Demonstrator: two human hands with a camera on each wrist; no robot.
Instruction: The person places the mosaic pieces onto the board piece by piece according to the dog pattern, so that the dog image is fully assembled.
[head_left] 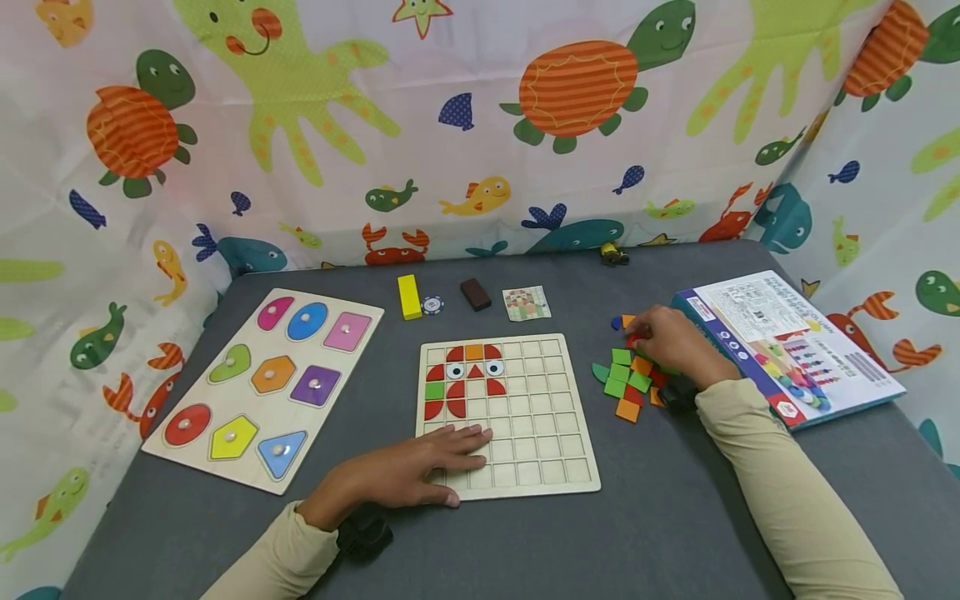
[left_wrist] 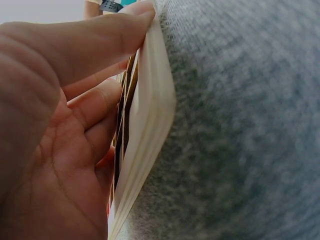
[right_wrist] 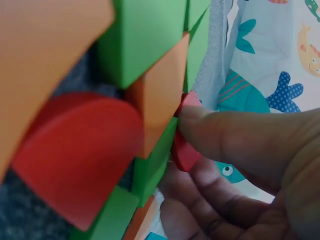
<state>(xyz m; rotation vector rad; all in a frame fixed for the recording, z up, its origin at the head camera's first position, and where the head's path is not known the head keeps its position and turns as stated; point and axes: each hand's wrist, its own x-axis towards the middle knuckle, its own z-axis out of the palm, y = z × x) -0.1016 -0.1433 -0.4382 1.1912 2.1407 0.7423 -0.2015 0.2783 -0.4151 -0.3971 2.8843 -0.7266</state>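
A wooden grid board (head_left: 525, 450) lies in the middle of the grey table. Red, orange and green tiles and two eye tiles (head_left: 465, 379) fill its upper-left cells. My left hand (head_left: 459, 457) lies flat on the board's near-left corner with the fingers straight. In the left wrist view the thumb (left_wrist: 100, 40) runs along the board's edge (left_wrist: 150, 125). Right of the board sits a loose pile of coloured tiles (head_left: 626, 385). My right hand (head_left: 639, 335) reaches into its far side. Thumb (right_wrist: 235, 132) and fingers pinch a red tile (right_wrist: 186, 152) there.
A shape puzzle board (head_left: 266, 383) with knobbed pieces lies at the left. A printed box (head_left: 787, 346) lies at the right. Behind the grid are a yellow block (head_left: 408, 296), a chip (head_left: 432, 305), a brown block (head_left: 476, 294) and a picture card (head_left: 527, 303). Patterned cloth walls surround the table.
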